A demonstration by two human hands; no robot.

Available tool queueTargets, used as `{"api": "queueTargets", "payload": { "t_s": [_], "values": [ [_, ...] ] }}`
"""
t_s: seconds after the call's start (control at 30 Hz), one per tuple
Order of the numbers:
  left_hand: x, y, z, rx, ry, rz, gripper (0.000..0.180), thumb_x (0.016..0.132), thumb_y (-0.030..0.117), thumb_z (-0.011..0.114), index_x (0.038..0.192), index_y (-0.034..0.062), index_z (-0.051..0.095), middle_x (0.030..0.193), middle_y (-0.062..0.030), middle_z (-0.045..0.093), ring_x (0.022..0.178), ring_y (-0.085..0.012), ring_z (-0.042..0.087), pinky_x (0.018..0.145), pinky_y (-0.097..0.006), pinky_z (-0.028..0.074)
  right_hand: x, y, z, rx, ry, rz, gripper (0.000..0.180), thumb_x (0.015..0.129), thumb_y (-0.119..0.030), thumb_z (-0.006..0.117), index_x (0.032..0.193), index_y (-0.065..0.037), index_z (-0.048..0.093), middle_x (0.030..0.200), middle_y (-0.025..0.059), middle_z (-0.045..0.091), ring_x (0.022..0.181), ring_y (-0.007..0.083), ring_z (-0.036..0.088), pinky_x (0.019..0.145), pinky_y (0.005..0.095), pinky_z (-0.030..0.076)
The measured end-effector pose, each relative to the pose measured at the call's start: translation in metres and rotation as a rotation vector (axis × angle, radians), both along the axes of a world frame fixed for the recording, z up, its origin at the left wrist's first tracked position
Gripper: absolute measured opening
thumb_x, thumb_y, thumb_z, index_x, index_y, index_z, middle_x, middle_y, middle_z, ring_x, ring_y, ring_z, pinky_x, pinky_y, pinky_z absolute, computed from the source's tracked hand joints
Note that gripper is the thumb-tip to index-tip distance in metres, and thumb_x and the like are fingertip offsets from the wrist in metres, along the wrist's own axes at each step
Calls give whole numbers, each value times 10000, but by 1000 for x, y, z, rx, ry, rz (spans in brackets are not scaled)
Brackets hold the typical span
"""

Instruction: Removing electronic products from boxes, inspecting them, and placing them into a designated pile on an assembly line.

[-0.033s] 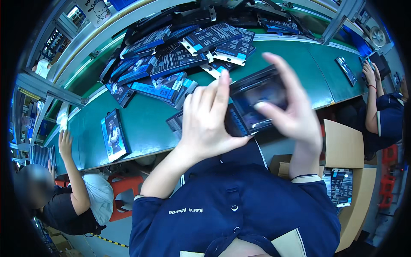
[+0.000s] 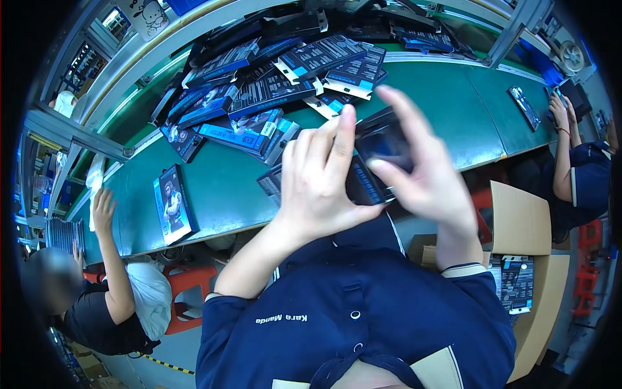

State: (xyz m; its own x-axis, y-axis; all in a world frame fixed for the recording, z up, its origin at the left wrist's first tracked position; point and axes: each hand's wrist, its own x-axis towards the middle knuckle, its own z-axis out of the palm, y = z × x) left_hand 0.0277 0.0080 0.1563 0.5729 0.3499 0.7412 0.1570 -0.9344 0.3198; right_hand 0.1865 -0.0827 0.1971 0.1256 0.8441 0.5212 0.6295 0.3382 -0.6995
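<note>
My left hand (image 2: 317, 178) is wrapped around a dark, flat printed box (image 2: 270, 184), thumb along its near edge and fingers over the top. Most of the box is hidden behind that hand. At its right end is a glossy black tray (image 2: 387, 144), partly inside or against the box; I cannot tell how deep. My right hand (image 2: 431, 172) grips the tray, with the thumb on its face and fingers around the far side. This hand is slightly blurred.
A heap of similar boxes (image 2: 272, 91) covers the far side of the green table (image 2: 440, 97). One box (image 2: 173, 204) lies at left, a narrow pack (image 2: 523, 108) at right. A cardboard carton (image 2: 551, 285) holding boxes stands at my right. Co-workers sit on both sides.
My right hand has moved left with the black tray, and less of the tray shows beyond the box. My left hand has barely shifted. The left co-worker's raised hand has moved slightly.
</note>
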Motion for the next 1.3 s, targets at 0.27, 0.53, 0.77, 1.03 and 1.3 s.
{"api": "queueTargets", "payload": {
  "t_s": [0.27,0.53,0.77,1.03,1.3],
  "values": [
    [8,0,-27,-412,-439,81,1318,502,385,959,1452,24,119,1308,-195,380,1170,-314,476,993,-421,404,-11,24,2,286,-264,218,125,852,-98,693,907,12,676,1161,171,601,968,279,614,828,377,506],
    [-2,-1,-10,-953,-896,-467,465,839,98,772,1070,77,369,1138,-129,535,1002,-172,550,907,-292,450,-41,46,-51,481,500,108,242,905,-75,661,1115,26,597,1127,162,642,988,194,635,854,299,509],
    [-5,8,-4,-878,-838,-261,309,912,-49,616,1126,61,421,1120,-124,579,951,-99,556,814,-215,453,-44,60,-55,417,708,217,203,923,9,606,1080,-14,480,1108,142,574,971,188,602,859,290,486],
    [-25,27,-49,-275,-594,-277,521,790,3,773,1236,94,520,1374,-215,491,1180,-234,553,847,-328,502,-38,60,-110,573,381,233,452,887,-69,699,1197,-82,370,1003,117,560,884,179,587,782,279,484],
    [-99,-25,-49,-651,-113,-22,1263,649,313,834,1558,78,-11,1584,-282,-42,1484,-410,-3,1168,-507,173,-94,118,-90,41,311,389,472,931,-282,608,1319,-47,475,1323,203,473,1245,340,467,1065,398,341]
  ]
}}
